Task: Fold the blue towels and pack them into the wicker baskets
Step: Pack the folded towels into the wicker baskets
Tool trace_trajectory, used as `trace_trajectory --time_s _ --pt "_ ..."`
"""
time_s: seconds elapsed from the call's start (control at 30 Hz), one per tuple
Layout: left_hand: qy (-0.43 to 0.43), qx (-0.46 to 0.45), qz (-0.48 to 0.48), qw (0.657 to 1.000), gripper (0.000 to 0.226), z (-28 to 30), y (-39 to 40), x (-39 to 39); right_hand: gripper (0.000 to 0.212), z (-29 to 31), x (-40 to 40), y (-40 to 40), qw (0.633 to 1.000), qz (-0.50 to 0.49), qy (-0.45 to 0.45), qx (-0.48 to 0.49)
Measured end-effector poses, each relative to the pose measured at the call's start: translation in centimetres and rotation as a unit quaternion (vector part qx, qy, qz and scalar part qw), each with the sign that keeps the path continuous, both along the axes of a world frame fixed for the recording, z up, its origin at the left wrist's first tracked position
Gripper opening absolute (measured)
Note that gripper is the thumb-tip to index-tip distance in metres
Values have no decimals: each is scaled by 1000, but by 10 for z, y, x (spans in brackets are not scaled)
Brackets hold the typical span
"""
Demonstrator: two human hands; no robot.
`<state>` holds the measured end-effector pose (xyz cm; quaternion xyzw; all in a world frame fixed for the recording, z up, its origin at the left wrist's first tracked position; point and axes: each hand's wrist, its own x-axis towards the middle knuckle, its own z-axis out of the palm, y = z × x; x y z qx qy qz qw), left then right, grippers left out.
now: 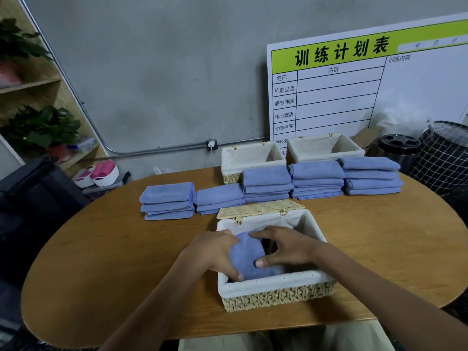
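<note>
A wicker basket (278,296) with a white cloth liner stands at the near edge of the table, its woven lid (260,210) hinged back. Inside it lies a folded blue towel (249,257). My left hand (215,252) grips the towel's left side, thumb down near the front liner. My right hand (286,247) grips its right side, fingers over the top and thumb on the cloth. Behind the basket, several stacks of folded blue towels (316,179) sit in a row across the table. Two more lined wicker baskets (253,158) (326,148) stand open behind the stacks.
The round wooden table (114,262) has bare room left and right of the near basket. A large white and green board (367,92) leans on the wall behind. Bins (398,150) stand at the right; a black bag (38,193) and shelves with plants sit at the left.
</note>
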<state>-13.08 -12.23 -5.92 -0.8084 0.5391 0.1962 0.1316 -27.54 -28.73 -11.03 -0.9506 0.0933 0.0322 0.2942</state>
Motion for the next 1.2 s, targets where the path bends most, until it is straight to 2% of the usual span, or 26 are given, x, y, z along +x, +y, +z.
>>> trace_trajectory --time_s 0.1,0.27,0.33,0.37,0.4,0.47,0.53,0.6,0.67,0.83,0.87,0.93,1.07,1.2 --pt "35 -12 2 999 94 4 4 4 81 2 0 2 1000 5 7 -1" --pt "-25 8 -20 999 80 0 -1 -6 80 1 4 4 1000 13 14 -25" --pt "5 19 -12 1000 80 11 -1 2 73 11 5 3 999 26 -3 -40" --pt "30 7 -6 999 73 21 0 8 66 19 6 1 998 28 -24 -44" --pt "65 -23 6 998 57 33 1 17 58 28 7 -3 997 20 -56 -41" --pt "132 -139 61 980 20 55 0 36 43 48 14 -16 991 -35 -123 -42" --pt "145 -243 116 952 20 71 -13 57 34 64 26 -33 977 -101 -177 -55" --pt "77 -286 118 948 21 70 -39 84 29 69 43 -49 969 -129 -201 -66" --pt "-4 -265 103 959 18 51 -71 114 26 63 62 -61 971 -131 -186 -69" --pt "-98 -175 113 973 14 -23 -129 174 29 35 94 -69 983 -119 -129 -56" --pt "-103 -166 109 975 8 -32 -133 180 29 28 98 -69 986 -108 -125 -35" --pt "-85 -149 92 981 15 -47 -138 186 32 17 101 -69 990 -83 -117 -2" --pt "-58 -125 77 987 34 -61 -142 193 32 8 102 -72 990 -78 -115 -11" --pt "-46 -139 71 987 33 -54 -144 196 30 8 103 -72 989 -97 -111 -17"
